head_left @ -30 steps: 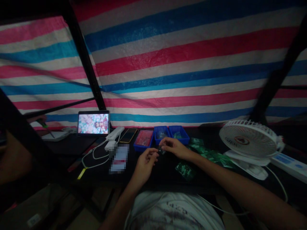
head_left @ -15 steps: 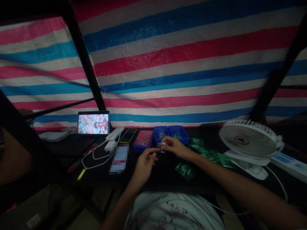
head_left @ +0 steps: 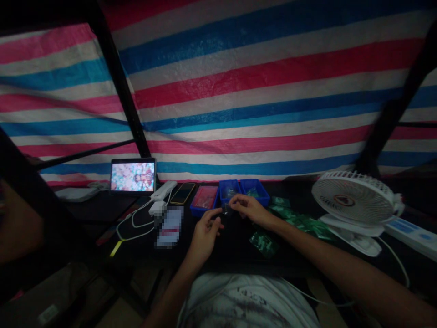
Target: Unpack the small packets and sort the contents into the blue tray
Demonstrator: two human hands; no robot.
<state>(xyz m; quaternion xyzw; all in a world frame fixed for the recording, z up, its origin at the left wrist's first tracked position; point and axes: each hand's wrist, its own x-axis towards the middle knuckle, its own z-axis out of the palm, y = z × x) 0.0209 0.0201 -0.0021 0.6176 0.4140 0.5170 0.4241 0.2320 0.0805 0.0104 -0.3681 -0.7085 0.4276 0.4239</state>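
Observation:
My right hand (head_left: 251, 210) pinches a small clear plastic packet (head_left: 226, 208) between thumb and fingertips, just in front of the blue bins. Its contents are too dark and small to make out. On the packet's left side is my left hand (head_left: 205, 232), its index finger stretched to the packet's edge and its thumb held apart below. Behind the hands are a blue bin with pink packets (head_left: 205, 197), a blue bin with clear packets (head_left: 229, 189) and a blue bin with green packets (head_left: 254, 192). A green packet (head_left: 262, 243) lies near my right forearm.
More green packets (head_left: 303, 223) are spread to the right, beside a white fan (head_left: 351, 200). To the left lie a phone (head_left: 182, 193), a white power strip (head_left: 164, 190) with cables, and a lit tablet (head_left: 133, 176). A striped tarp (head_left: 256, 91) hangs behind the black table.
The clear packet has turned and looks darker and smaller between my fingertips. My hands have shifted only slightly.

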